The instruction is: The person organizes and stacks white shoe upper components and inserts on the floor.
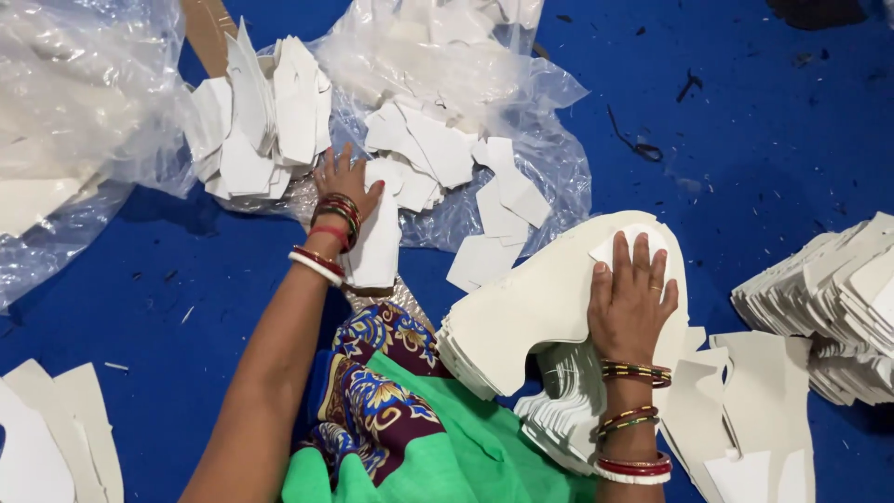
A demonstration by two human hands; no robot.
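Note:
My left hand (pixel 346 182) reaches forward and grips a small stack of white cut pieces (pixel 375 247) that hangs down toward my knee. My right hand (pixel 631 300) lies flat, fingers spread, on top of a thick fanned stack of large white shaped sheets (pixel 531 307) that rests against my lap. Both wrists carry coloured bangles. Loose white cut pieces (pixel 438 149) lie on clear plastic just beyond my left hand.
Clear plastic bags (pixel 84 102) with more white pieces spread across the far left and centre. A stacked pile of white pieces (pixel 838 298) sits at right, flat sheets (pixel 56 438) at lower left. Blue floor (pixel 764 130) bears dark scraps. My green and patterned clothing fills the bottom.

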